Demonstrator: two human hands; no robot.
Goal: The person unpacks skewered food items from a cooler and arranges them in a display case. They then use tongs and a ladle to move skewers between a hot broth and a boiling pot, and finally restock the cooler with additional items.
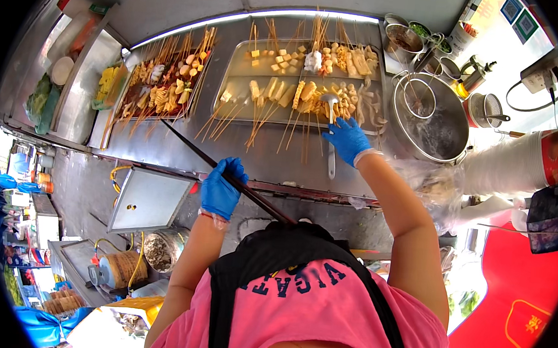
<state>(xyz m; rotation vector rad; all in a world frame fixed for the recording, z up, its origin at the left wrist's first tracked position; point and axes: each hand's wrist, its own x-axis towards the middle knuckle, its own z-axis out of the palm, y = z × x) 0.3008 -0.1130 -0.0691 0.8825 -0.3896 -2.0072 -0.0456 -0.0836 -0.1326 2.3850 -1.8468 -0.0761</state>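
Note:
My left hand [223,187], in a blue glove, grips a pair of long dark chopsticks [262,201]; their far tips reach the front edge of the tray of skewers in red broth [129,85]. My right hand [348,139], also gloved in blue, is at the front rim of the divided metal tray [222,80]. Its fingers lie over the handle of a ladle [331,165], and whether they close on it is hidden. The ladle's bowl rests among skewered food [309,91] in pale broth. Bare bamboo skewer ends [306,144] stick out over the counter beside this hand.
Right of the trays stands a steaming pot [457,123] with a round strainer [413,98]. Seasoning bowls [404,39] sit behind it. Stacked disposable bowls [508,158] lie at the right. Gas cylinders [122,269] with yellow hoses stand on the floor at left.

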